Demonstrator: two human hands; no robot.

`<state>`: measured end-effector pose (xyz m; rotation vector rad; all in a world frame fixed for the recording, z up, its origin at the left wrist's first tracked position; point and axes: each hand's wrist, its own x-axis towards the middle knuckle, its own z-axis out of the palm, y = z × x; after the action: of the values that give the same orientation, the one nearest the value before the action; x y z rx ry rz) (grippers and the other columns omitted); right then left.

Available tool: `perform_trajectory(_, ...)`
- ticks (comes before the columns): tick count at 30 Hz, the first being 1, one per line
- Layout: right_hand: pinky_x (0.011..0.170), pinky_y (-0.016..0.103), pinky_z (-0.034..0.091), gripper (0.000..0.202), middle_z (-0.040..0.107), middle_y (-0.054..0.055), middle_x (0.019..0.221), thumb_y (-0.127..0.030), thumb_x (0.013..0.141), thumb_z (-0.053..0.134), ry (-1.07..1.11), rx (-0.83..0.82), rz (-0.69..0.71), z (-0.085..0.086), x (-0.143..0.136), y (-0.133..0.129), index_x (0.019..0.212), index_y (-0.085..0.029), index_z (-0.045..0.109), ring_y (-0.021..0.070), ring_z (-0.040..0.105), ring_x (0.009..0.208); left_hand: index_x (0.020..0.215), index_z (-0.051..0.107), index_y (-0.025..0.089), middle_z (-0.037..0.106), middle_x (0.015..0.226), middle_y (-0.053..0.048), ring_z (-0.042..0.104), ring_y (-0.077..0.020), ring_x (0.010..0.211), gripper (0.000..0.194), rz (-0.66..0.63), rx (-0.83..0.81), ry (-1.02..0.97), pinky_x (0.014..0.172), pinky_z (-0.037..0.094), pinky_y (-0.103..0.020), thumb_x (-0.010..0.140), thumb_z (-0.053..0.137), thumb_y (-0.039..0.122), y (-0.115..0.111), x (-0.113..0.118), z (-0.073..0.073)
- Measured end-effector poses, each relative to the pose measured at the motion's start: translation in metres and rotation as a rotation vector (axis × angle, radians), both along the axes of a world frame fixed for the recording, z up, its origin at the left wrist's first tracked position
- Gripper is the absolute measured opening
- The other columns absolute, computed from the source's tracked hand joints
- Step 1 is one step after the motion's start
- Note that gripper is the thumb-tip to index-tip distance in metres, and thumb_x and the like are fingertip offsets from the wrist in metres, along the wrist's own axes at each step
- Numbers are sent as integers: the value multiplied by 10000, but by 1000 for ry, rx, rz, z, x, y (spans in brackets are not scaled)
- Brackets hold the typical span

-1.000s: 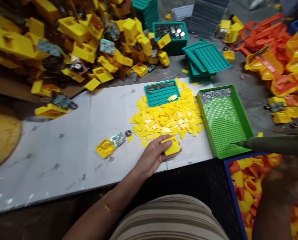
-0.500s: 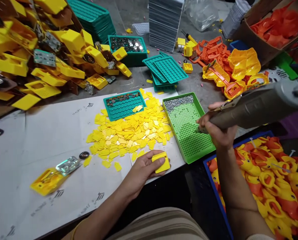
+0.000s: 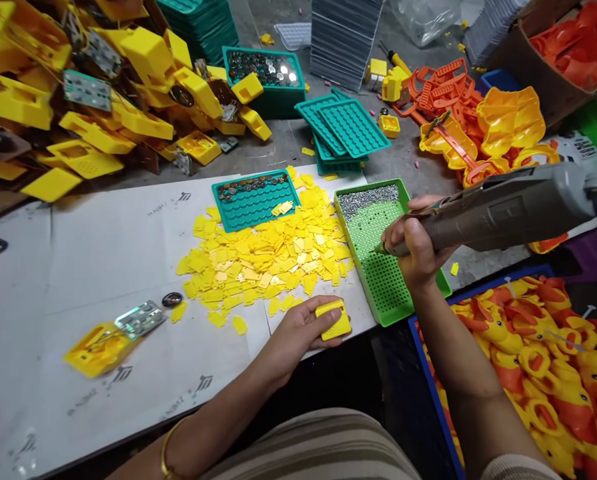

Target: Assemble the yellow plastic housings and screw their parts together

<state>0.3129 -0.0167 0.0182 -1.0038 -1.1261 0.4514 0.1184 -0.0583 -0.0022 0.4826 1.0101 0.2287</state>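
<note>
Near the table's front edge, my left hand (image 3: 303, 333) is closed on a small yellow plastic box (image 3: 335, 319), thumb on its upper face. My right hand (image 3: 418, 243) grips a grey electric screwdriver (image 3: 508, 210) near its front end. The tool's tip is over the perforated floor of a green tray (image 3: 371, 303). Small metal screws (image 3: 368, 199) are heaped at the far end of that tray. Left of it spreads a pile of flat yellow plastic pieces (image 3: 273, 257). A teal tray (image 3: 248, 210) with round metal parts along its back rests at the pile's far side.
A yellow housing (image 3: 98, 350) with a circuit board (image 3: 141, 320) and a speaker (image 3: 172, 299) lies at left. More yellow housings (image 3: 148, 63) are heaped behind. At right stands a blue-rimmed bin (image 3: 425, 360) of yellow-orange duck parts. Teal trays (image 3: 355, 133) are stacked at the back.
My right hand and the screwdriver have moved left, bringing the tip further over the green tray. The view has shifted slightly. My left hand still holds the yellow box.
</note>
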Motion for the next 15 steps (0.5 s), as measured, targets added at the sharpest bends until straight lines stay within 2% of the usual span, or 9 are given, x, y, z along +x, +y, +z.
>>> perform_trajectory(5,398,298,400,206,408,-78,501,-433,826,582,-29,-86,-67,0,-3,-2,918,-278,481,121,393,359,1072,614,143,692,1015,-102,711,-214,858,407,49,-32,3,734,570,-278,733,750,321,2,0,2)
perform_trajectory(11,380,277,366,192,393,-80,505,-392,822,617,42,-43,-19,2,-6,0,878,-259,491,101,384,352,1116,609,144,684,1058,-115,713,-222,874,377,69,-35,10,742,575,-288,772,707,265,3,1,2)
perform_trajectory(15,393,283,389,190,418,-71,523,-413,820,618,3,-83,-2,-1,-3,0,895,-271,515,104,408,368,1137,596,127,688,1037,-120,711,-221,874,388,76,-29,27,762,574,-297,780,697,242,3,3,2)
